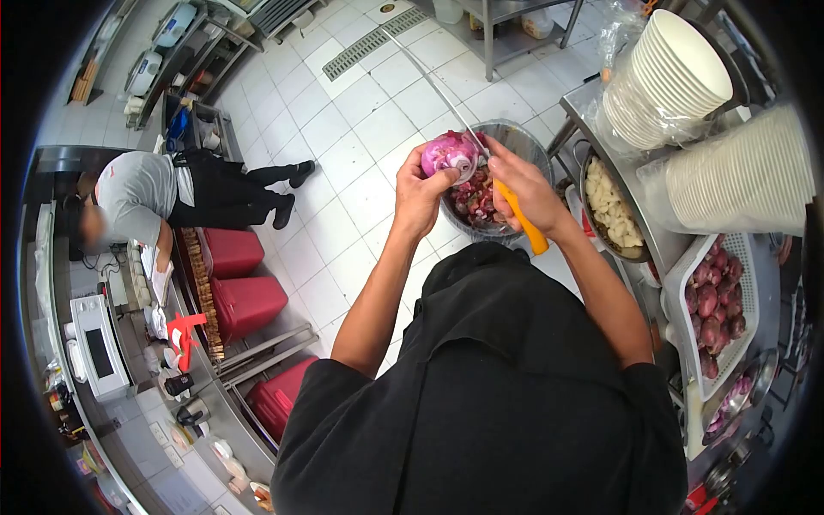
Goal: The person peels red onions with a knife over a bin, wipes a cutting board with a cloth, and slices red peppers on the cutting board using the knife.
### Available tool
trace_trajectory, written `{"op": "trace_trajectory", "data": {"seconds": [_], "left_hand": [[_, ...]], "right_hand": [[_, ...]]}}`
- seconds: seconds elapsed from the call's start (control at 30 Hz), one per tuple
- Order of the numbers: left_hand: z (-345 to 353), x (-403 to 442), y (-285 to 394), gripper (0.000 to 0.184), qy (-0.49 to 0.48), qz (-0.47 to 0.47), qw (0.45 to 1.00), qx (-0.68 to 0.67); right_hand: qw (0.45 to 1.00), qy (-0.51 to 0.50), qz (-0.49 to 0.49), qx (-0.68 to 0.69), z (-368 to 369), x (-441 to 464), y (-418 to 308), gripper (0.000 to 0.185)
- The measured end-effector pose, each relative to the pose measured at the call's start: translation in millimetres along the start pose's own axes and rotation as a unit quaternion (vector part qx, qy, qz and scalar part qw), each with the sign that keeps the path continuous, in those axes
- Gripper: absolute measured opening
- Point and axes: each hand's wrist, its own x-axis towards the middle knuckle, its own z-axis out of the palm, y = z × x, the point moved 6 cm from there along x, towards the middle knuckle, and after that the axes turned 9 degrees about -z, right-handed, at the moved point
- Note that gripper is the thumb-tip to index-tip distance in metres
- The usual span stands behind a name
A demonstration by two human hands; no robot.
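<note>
My left hand (418, 195) is closed around a red onion (450, 154), partly peeled, with its pale root end turned toward me. In my right hand (530, 190) is a knife with a yellow handle (521, 215); its long blade (436, 86) points up and away past the onion. The blade's lower part lies close against the onion's right side; whether it cuts in I cannot tell. Below both hands stands a bin (532, 146) with dark red onion skins and scraps (475, 206) inside, partly hidden by my hands.
To the right, a white basket (680, 283) holds several red onions (714, 300). A pot (587, 184) of pale pieces and stacked white tubs (668, 77) are nearby. At left, a co-worker (142, 193) leans over a counter beside red bins (245, 302). A drain grate (365, 50) lies in the tiled floor.
</note>
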Motion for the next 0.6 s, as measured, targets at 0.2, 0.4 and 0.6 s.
{"op": "trace_trajectory", "data": {"seconds": [0.2, 0.4, 0.6], "left_hand": [[-3, -2, 5, 0.050, -0.022, -0.006, 1.000, 0.004], [-11, 2, -7, 0.050, -0.062, -0.008, 0.996, -0.065], [-22, 5, -18, 0.046, -0.054, -0.006, 0.981, -0.184]], "right_hand": [[1.000, -0.011, -0.002, -0.020, -4, 1, -1, 0.060], [0.997, 0.020, -0.014, -0.075, -8, 7, 2, 0.058], [0.995, 0.053, -0.008, -0.082, -15, 13, 7, 0.058]]}}
